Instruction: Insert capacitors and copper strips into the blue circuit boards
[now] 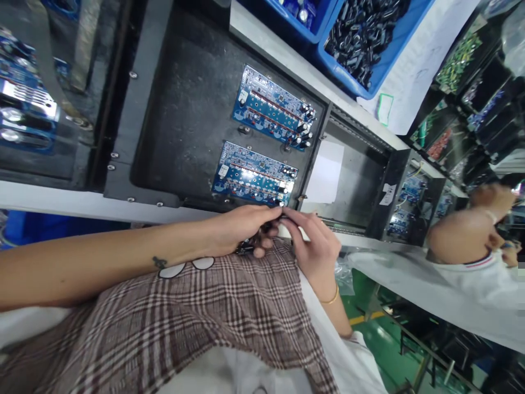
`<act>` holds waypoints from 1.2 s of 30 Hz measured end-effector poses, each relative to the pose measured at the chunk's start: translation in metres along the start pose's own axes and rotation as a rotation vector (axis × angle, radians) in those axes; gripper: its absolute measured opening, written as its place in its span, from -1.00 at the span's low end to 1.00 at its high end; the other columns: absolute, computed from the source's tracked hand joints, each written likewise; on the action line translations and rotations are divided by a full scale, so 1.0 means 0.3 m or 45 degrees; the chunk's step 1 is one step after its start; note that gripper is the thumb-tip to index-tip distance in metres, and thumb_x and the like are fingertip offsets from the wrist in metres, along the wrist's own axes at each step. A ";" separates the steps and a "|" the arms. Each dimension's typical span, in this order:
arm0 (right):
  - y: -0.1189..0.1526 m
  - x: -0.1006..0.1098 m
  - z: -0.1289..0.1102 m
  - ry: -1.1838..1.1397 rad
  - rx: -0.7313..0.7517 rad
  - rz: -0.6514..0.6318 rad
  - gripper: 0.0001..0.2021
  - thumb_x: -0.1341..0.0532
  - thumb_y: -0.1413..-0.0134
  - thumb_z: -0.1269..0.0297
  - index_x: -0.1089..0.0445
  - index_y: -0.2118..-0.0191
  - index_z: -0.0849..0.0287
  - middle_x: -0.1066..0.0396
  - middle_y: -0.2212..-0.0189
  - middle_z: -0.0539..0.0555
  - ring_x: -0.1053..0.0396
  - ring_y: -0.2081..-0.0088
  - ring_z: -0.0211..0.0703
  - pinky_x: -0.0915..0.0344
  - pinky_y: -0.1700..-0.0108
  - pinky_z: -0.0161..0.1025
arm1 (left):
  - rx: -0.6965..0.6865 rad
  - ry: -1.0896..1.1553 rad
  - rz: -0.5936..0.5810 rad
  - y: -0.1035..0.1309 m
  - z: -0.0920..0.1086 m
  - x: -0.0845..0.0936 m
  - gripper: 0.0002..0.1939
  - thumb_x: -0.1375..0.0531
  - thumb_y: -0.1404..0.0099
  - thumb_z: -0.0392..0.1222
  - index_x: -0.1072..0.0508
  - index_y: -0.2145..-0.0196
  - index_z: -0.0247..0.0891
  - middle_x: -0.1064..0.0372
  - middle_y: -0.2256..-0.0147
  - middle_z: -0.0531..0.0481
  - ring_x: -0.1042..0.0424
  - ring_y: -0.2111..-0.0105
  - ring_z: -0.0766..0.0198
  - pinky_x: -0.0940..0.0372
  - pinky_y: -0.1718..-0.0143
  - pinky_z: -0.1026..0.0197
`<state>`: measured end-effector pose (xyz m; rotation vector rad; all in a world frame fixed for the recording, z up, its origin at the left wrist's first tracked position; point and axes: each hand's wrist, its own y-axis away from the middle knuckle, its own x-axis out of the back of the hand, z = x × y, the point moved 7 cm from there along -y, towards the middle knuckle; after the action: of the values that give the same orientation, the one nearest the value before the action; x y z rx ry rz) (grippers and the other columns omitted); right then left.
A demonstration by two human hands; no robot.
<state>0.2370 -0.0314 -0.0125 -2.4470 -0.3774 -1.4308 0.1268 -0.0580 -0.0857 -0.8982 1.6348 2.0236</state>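
A black tray [184, 104] is lying before you, a blue bin [339, 67] of black components [363, 35] sitting beyond; two blue circuit boards [254, 174] are resting inside the tray; below them your left hand [241, 225] is curling around dark parts [245, 248], your right hand [318, 241] pinching a mostly hidden piece [283, 217] between its fingers

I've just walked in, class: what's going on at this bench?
A person's left hand cups a few small black components, its fingertips meeting those of the right hand; whatever lies between them is too small to make out. Two blue circuit boards lie in a dark tray, the hands close to the nearer one. Beyond the tray, a blue bin holds many black parts. Off to the right is another person's blurred arm.
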 end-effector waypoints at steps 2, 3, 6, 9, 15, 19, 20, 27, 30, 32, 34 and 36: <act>-0.014 -0.003 0.032 0.090 -0.074 0.023 -0.79 -0.17 -0.28 0.36 -0.48 0.03 0.08 -0.57 0.20 0.04 -0.51 0.18 -0.23 -0.44 0.08 -0.27 | -0.016 -0.008 -0.032 -0.001 0.004 -0.011 -0.77 -0.06 -0.43 -0.17 -0.37 0.34 -0.36 -0.38 0.39 -0.04 -0.43 0.52 0.31 -0.31 0.59 0.28; -0.023 -0.013 0.055 0.130 -0.118 0.021 -0.79 -0.13 -0.30 0.36 -0.48 0.05 0.09 -0.57 0.19 0.05 -0.51 0.17 -0.22 -0.44 0.09 -0.25 | -0.024 -0.018 -0.044 0.001 0.004 -0.014 -0.81 -0.06 -0.41 -0.25 -0.38 0.32 -0.38 -0.43 0.32 -0.09 -0.48 0.47 0.26 -0.38 0.51 0.22; -0.047 -0.056 0.108 0.178 -0.160 -0.059 -0.76 -0.07 -0.33 0.36 -0.48 0.08 0.10 -0.56 0.16 0.07 -0.51 0.14 -0.19 -0.43 0.12 -0.24 | -0.022 -0.056 -0.081 0.011 0.001 -0.013 -0.83 -0.01 -0.41 -0.34 -0.39 0.23 -0.40 -0.50 0.23 -0.20 -0.53 0.45 0.22 -0.40 0.48 0.21; -0.060 -0.073 0.122 0.213 -0.144 -0.097 -0.77 -0.08 -0.33 0.35 -0.48 0.08 0.09 -0.56 0.15 0.06 -0.52 0.16 -0.20 -0.42 0.17 -0.26 | -0.023 -0.110 -0.087 0.019 -0.001 -0.002 -0.74 0.02 -0.47 -0.19 -0.39 0.22 -0.40 -0.50 0.35 -0.21 -0.43 0.60 0.31 -0.20 0.68 0.35; -0.068 -0.068 0.112 0.261 -0.107 -0.144 -0.77 -0.07 -0.34 0.35 -0.46 0.06 0.11 -0.56 0.16 0.04 -0.52 0.19 -0.21 -0.38 0.24 -0.30 | -0.062 0.060 0.003 0.024 0.021 0.026 -0.84 -0.06 -0.43 -0.26 -0.38 0.26 -0.38 -0.21 0.52 0.08 -0.04 0.73 0.57 0.14 0.75 0.50; -0.063 -0.075 0.111 0.334 -0.070 -0.185 -0.77 -0.06 -0.33 0.40 -0.43 0.06 0.10 -0.56 0.14 0.03 -0.52 0.22 -0.22 -0.34 0.29 -0.31 | -0.070 0.087 -0.005 0.026 0.032 0.024 -0.88 -0.06 -0.40 -0.30 -0.37 0.25 -0.37 -0.27 0.47 -0.01 -0.11 0.68 0.52 0.13 0.76 0.51; -0.060 -0.078 0.110 0.364 -0.049 -0.192 -0.76 -0.05 -0.32 0.42 -0.42 0.05 0.10 -0.55 0.12 0.04 -0.51 0.23 -0.22 -0.33 0.30 -0.31 | -0.064 0.083 -0.018 0.027 0.033 0.019 -0.89 -0.05 -0.40 -0.29 -0.35 0.26 -0.35 -0.30 0.46 -0.03 -0.12 0.68 0.51 0.12 0.76 0.50; -0.025 -0.090 0.117 0.343 0.129 -0.096 -0.83 -0.08 -0.33 0.35 -0.41 0.11 0.13 -0.56 0.17 0.10 -0.51 0.22 -0.19 -0.37 0.18 -0.28 | -0.057 -0.009 -0.019 0.027 0.043 0.008 -0.84 -0.02 -0.40 -0.23 -0.27 0.36 -0.31 -0.41 0.49 -0.17 -0.11 0.74 0.47 0.13 0.77 0.46; -0.025 -0.095 0.129 0.304 0.175 -0.125 -0.79 -0.05 -0.32 0.42 -0.41 0.08 0.13 -0.54 0.11 0.12 -0.50 0.16 -0.19 -0.39 0.13 -0.26 | -0.074 -0.054 -0.013 0.027 0.047 0.010 -0.77 -0.03 -0.39 -0.20 -0.29 0.42 -0.34 -0.36 0.53 -0.10 -0.03 0.78 0.53 0.15 0.77 0.45; -0.037 -0.097 0.126 0.278 0.228 -0.203 -0.73 -0.01 -0.31 0.48 -0.39 0.03 0.14 -0.52 0.05 0.13 -0.48 0.12 -0.18 -0.40 0.11 -0.24 | -0.082 -0.100 -0.009 0.027 0.050 0.010 -0.72 -0.02 -0.40 -0.17 -0.28 0.45 -0.33 -0.33 0.55 -0.06 0.01 0.79 0.55 0.16 0.77 0.45; -0.053 -0.098 0.107 0.278 0.321 -0.294 -0.69 0.01 -0.30 0.51 -0.37 -0.02 0.16 -0.49 0.00 0.14 -0.47 0.13 -0.16 -0.41 0.12 -0.22 | -0.092 -0.142 -0.005 0.028 0.056 0.008 -0.71 -0.01 -0.41 -0.14 -0.26 0.45 -0.32 -0.32 0.55 -0.03 0.03 0.79 0.55 0.16 0.76 0.45; -0.065 -0.099 0.085 0.317 0.417 -0.348 -0.70 0.00 -0.30 0.50 -0.37 -0.02 0.16 -0.49 -0.01 0.16 -0.46 0.15 -0.14 -0.42 0.16 -0.21 | -0.096 -0.176 0.011 0.030 0.065 0.008 -0.72 -0.01 -0.42 -0.13 -0.25 0.43 -0.31 -0.32 0.54 -0.02 0.04 0.79 0.56 0.18 0.76 0.45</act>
<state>0.2365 -0.0065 -0.0484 -1.9884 -0.8409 -1.6090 0.1145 -0.0416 -0.0786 -0.7592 1.5003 2.1155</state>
